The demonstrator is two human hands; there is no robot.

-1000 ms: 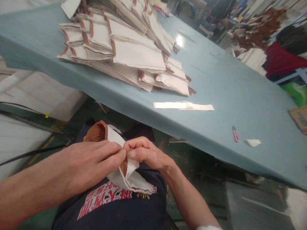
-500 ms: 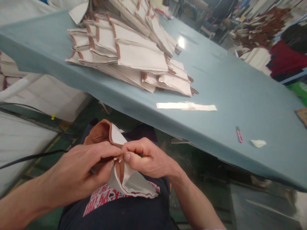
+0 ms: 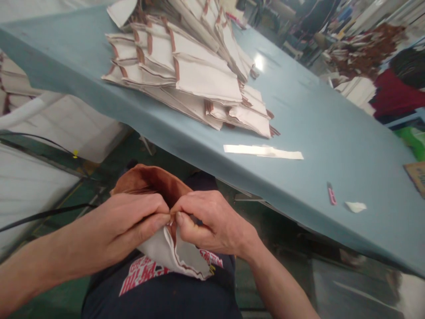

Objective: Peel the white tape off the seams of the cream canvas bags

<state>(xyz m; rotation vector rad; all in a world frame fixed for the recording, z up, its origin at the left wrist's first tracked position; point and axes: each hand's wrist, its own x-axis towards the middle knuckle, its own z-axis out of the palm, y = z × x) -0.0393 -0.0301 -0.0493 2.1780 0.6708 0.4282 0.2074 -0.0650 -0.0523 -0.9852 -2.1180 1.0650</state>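
Observation:
A white fabric piece with brown lining (image 3: 159, 254) lies over my lap, its brown side opened out above my fingers. My left hand (image 3: 133, 226) pinches the fabric's edge between thumb and forefinger. Close beside it, nearly touching, my right hand (image 3: 209, 221) pinches the same edge. The small spot between the two sets of fingertips is mostly hidden. On the blue table, beyond my hands, several white fabric pieces with brown edges (image 3: 206, 79) lie stacked.
The blue table (image 3: 292, 177) slants across in front of me. On it lie a white strip (image 3: 262, 151), a pink-handled cutter (image 3: 332, 195) and a white scrap (image 3: 356, 207). Brown and dark red cloth (image 3: 395, 91) is heaped at the far right. A black cable (image 3: 49, 213) runs at the left.
The brown lining has spread open more widely above my hands, and the white part below has shifted left. Both hands still pinch the edge. The view has shifted slightly.

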